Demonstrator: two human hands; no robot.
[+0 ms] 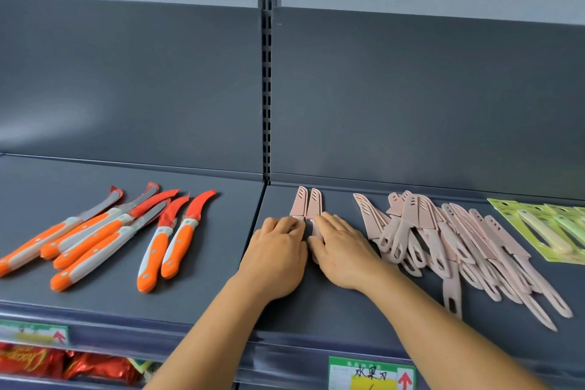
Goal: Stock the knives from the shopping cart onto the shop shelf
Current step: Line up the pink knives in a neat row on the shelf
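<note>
— Head view gives us the dark shelf [332, 304] first, then the loose heap of pink knives [459, 241] at our right, well apart from the orange-handled knives [104, 237].

— And we've two pink sheathed knives [308, 204] side by side under our left hand [275, 258] and right hand [340, 252], fingers straight, pressed flat on the handles.

— Uneven pressure could skew them; reaching right could topple the heap off the edge.

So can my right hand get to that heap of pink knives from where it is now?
Probably yes. The right hand rests on the shelf beside the pile of pink sheathed knives, with only bare shelf between them. It is flat on one of the two lined-up pink knives, so it would leave that first.
</note>
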